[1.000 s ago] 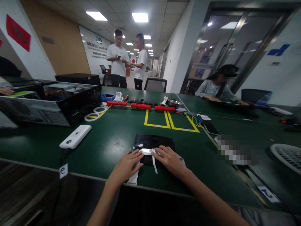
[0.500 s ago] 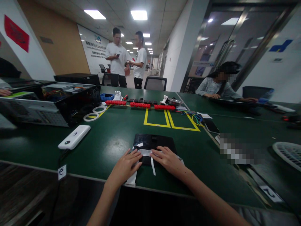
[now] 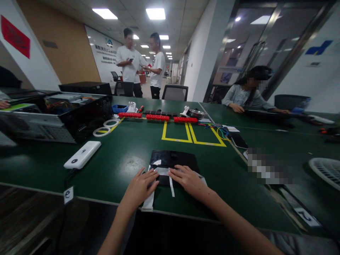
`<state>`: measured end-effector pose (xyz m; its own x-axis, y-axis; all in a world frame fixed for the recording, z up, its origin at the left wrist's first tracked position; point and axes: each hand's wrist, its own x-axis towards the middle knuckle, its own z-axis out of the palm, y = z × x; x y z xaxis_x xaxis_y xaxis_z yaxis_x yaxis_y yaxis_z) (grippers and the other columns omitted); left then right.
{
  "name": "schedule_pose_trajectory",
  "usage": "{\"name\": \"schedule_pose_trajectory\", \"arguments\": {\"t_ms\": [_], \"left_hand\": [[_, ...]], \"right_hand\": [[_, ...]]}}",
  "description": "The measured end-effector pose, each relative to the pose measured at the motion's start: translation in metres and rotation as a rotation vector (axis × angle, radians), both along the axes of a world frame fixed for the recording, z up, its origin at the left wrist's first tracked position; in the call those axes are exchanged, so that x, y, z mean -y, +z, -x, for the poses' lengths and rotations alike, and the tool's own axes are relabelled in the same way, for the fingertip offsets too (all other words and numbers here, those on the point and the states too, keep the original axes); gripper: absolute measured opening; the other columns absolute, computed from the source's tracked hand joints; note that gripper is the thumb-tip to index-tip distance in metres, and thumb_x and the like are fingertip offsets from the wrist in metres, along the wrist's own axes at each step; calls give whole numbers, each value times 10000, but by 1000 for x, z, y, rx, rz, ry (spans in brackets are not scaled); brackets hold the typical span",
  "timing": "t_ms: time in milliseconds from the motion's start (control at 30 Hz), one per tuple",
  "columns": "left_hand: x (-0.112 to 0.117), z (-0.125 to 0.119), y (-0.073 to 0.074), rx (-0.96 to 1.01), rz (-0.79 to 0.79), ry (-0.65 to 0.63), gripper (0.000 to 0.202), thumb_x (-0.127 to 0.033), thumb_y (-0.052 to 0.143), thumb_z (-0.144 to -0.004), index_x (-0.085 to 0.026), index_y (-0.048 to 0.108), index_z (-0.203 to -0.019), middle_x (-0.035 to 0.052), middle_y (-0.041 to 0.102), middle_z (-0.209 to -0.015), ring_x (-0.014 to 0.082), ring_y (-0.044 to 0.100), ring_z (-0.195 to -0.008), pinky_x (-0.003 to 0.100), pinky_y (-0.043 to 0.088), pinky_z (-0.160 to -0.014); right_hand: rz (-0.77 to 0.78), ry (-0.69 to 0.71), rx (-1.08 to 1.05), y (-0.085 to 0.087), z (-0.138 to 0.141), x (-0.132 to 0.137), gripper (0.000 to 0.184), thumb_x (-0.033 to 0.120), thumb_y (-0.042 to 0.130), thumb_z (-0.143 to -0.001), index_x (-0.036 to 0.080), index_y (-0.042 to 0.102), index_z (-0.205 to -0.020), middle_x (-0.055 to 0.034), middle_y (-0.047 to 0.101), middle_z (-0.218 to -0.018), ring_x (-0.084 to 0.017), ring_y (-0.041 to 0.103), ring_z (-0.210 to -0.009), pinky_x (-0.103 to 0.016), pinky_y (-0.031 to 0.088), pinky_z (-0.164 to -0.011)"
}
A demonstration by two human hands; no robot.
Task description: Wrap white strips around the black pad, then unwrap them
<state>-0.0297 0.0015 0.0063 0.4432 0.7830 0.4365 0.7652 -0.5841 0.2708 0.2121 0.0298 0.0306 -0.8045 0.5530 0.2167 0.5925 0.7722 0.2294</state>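
Note:
A flat black panel (image 3: pixel 183 157) lies on the green table near its front edge. Across it runs a white band (image 3: pixel 162 171), with a thin white strip (image 3: pixel 172 187) trailing toward me. A wider white strap (image 3: pixel 148 202) hangs off the left side to the table edge. My left hand (image 3: pixel 142 187) rests on the panel's left part and the band, fingers stretched out. From the right, my right hand (image 3: pixel 188 180) lies flat over the band's other end, its fingers extended too. Whatever lies under the palms is hidden.
An opened computer case (image 3: pixel 53 120) stands at left. Nearby are white rings (image 3: pixel 102 131) and a white power bank (image 3: pixel 83 155) with a cable. Red strips (image 3: pixel 157 117) line the back, before yellow tape outlines (image 3: pixel 177 140). A phone (image 3: pixel 238 140) lies at right. Other people are beyond.
The whole view has shifted very slightly. Both hands stay on the panel and band, with hardly any movement. At right, the seated person's arms have shifted a little.

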Motion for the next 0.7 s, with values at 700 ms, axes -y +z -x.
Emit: {"name": "schedule_pose_trajectory", "arguments": {"t_ms": [700], "left_hand": [[-1,0,-6,59,32,70,295,-281,464,-903,-228,651,-1125,40,660,-1156,218,594,-1109,425,421,-1017]], "right_hand": [[350,68,-43,10,-6,7,582,393,445,-888,247,289,-1430,-67,336,-1466,-241,230,-1361,-481,239,-1082]]}}
